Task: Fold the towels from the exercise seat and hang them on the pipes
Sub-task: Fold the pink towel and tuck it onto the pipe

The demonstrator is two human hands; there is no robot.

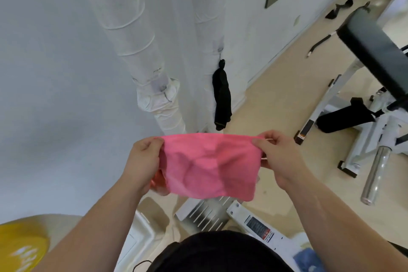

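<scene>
I hold the pink towel (209,165) stretched in the air before the pipes (141,51), left hand (143,159) and right hand (276,154) pinching its top corners; it looks light, soft and limp.

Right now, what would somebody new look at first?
The bright pink towel in the middle grabs the eye, stretched between the left hand and the right hand, which pinch its top corners. Behind it, white wrapped pipes run up the wall, with a black cloth hanging beside them. On the right stands an exercise bench with a dark pad.
</scene>
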